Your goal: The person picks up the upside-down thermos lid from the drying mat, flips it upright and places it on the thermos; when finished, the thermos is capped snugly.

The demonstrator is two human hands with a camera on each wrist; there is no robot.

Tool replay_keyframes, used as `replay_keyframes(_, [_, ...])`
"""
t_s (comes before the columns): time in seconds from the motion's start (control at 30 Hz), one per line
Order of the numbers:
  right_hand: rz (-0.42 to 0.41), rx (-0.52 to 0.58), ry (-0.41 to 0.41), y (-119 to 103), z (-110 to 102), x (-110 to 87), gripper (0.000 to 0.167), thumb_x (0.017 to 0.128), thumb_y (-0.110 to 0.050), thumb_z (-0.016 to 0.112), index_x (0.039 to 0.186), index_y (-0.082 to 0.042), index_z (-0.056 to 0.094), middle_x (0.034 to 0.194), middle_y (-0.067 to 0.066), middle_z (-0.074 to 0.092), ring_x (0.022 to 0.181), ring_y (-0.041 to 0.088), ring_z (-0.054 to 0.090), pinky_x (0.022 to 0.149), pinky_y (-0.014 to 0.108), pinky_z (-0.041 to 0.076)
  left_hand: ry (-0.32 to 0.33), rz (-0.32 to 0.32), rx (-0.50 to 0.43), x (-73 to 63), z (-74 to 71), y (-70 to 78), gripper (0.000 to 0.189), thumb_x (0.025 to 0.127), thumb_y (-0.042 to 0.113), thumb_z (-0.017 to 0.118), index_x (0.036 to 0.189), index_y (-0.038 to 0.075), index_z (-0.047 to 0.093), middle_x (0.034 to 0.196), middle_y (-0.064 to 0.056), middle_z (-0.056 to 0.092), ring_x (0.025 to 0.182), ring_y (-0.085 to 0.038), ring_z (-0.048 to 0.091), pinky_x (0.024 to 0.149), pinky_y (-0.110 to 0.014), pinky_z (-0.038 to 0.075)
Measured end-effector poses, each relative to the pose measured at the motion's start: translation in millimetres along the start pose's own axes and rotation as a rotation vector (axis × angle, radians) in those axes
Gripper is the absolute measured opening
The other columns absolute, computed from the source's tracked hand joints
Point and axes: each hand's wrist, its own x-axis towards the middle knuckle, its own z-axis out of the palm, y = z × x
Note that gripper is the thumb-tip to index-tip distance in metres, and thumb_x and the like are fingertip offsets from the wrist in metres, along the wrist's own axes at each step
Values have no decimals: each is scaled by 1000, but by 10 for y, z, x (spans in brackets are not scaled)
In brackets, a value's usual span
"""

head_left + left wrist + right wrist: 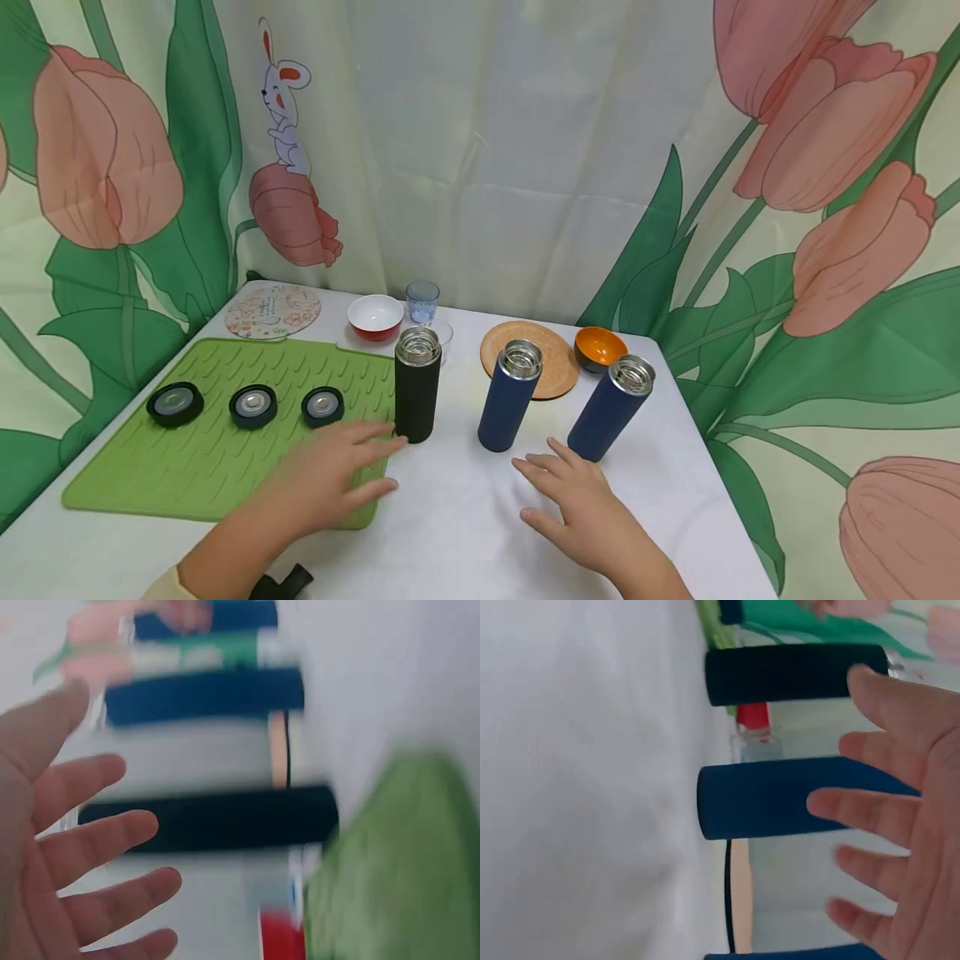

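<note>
Flask in black point(416, 392), upright on the white surface point(450, 517), just beside the green mat point(187, 475). Middle blue flask point(508, 408), upright too, in front of the round tan board point(561, 367). Right blue flask point(606, 414), same shape, near the orange bowl point(600, 343). All 3 open and shiny at the top. Left hand point(341, 471) over the right front part of the mat, grip spread wide, fingers point(94, 840) apart; close to the black flask, but touching or not, too hard to tell. Right hand point(581, 500) near the bottoms of the 2 blue flasks, grip spread too. On the mat, in a row: left black lid point(175, 405), middle black lid point(252, 405), right black lid point(323, 406), the last near the left hand. At the back, round flower mat point(273, 311), red bowl point(375, 315), white inside, and blue glass point(422, 302).
</note>
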Motion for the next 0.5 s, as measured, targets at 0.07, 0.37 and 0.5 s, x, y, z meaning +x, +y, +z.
replay_keyframes(0.07, [10,33,43,7,13,-31,50,101,-44,71,149,-33,61,150,-5,64,152,36,46,118,70,38,71,-126,13,-78,-126,-233,47,100,49,70,141,25,70,142,-9,70,130,-38,65,107,-62,51])
replay_keyframes(0.37, [37,49,158,66,-5,-132,36,101,-31,73,137,-34,70,139,-11,71,140,26,60,115,59,48,110,-740,131,-471,-664,-1696,76,103,50,63,127,-21,55,122,-52,45,113,-69,40,92,-77,37])
replay_keyframes(0.5, [12,37,140,66,16,-160,34,102,-31,72,136,-33,71,136,-11,72,138,24,61,115,57,49,-113,-877,136,-635,-641,-2080,103,99,75,50,112,-27,59,109,-55,47,108,-67,45,84,-73,44])
